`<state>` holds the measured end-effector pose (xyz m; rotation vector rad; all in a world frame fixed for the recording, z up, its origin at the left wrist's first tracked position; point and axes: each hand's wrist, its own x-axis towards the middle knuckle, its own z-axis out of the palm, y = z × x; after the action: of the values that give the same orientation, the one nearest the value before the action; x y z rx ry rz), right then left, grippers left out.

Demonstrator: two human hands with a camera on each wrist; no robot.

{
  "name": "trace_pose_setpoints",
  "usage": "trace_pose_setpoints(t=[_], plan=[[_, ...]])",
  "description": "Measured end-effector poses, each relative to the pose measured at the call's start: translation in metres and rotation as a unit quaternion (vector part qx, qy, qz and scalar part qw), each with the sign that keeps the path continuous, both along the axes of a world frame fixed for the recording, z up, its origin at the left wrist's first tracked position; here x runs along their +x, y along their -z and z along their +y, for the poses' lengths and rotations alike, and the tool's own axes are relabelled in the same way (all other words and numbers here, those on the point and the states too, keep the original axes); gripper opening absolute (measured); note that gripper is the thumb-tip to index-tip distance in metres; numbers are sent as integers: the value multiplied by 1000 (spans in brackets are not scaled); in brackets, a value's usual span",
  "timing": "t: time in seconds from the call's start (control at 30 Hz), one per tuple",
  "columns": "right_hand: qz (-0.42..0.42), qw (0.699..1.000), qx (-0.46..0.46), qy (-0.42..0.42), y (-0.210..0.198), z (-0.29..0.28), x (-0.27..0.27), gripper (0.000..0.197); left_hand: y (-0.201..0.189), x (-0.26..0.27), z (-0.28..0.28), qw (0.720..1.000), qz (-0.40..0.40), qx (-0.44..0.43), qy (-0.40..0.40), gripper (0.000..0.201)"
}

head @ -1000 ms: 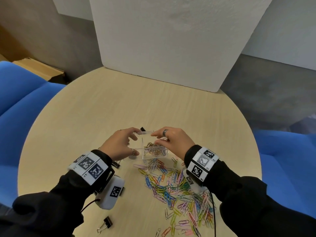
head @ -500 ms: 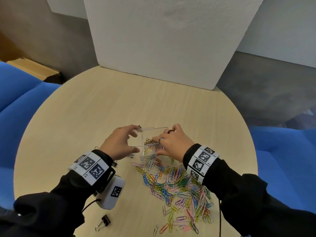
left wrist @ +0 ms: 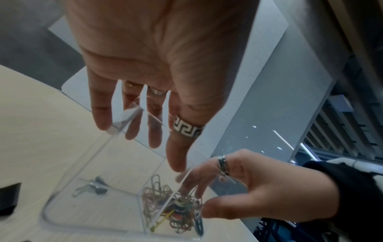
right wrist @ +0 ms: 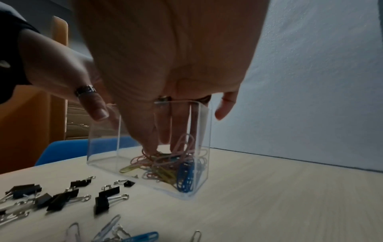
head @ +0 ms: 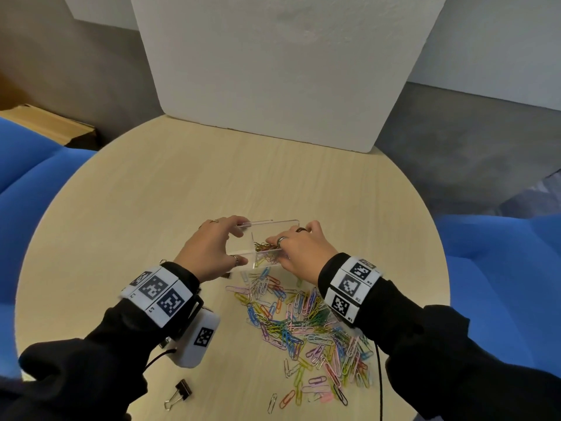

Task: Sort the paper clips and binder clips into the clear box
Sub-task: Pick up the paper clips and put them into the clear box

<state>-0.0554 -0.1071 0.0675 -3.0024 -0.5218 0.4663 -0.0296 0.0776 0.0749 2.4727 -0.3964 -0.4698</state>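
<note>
The clear box (head: 274, 222) stands mid-table, split by a divider. My left hand (head: 226, 246) grips its left end, thumb on the near wall and fingers (left wrist: 154, 131) over the far rim. My right hand (head: 293, 249) reaches down into the right compartment, its straight, spread fingers (right wrist: 163, 129) touching the coloured paper clips (right wrist: 165, 167) heaped there. A black binder clip (left wrist: 93, 188) shows through the left compartment; whether it lies inside or behind I cannot tell. A big pile of loose paper clips (head: 303, 323) lies just in front of the box.
Several black binder clips (right wrist: 62, 198) lie left of the box, mostly hidden under my left wrist in the head view; one more binder clip (head: 182, 393) lies near the front edge. The round wooden table (head: 182, 192) has a white board (head: 273, 71) behind and blue chairs (head: 501, 268) beside it.
My right hand has dropped from the box's rim down into the right compartment onto the paper clips. The left hand has kept its hold on the box.
</note>
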Motion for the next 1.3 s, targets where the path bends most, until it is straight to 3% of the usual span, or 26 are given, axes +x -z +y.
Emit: trace_pose_setpoints(t=[0.3,0.43,0.63,0.73,0.83,1.03,1.3], plan=[[47,998,17,35,8,4,7,29,3,2,-7,1000,-4,21,14,66],[4,998,60,23,0,-6,8,22,4,4,-1,1000,-1,10,18,67],[16,998,-45,-40,-1,-3,12,23,4,6,1,1000,-16,20,17,67],[36,998,-26,-37,3,0,15,27,5,8,1,999,-13,24,18,67],[1,999,42,-8,1,-3,16,25,6,11,5,1000,-6,17,10,69],[-1,996,-70,-61,0,-1,18,30,9,14,8,1000,-7,21,6,69],[-22,997,-52,-58,1,-2,23,32,9,19,7,1000,-10,23,6,69]])
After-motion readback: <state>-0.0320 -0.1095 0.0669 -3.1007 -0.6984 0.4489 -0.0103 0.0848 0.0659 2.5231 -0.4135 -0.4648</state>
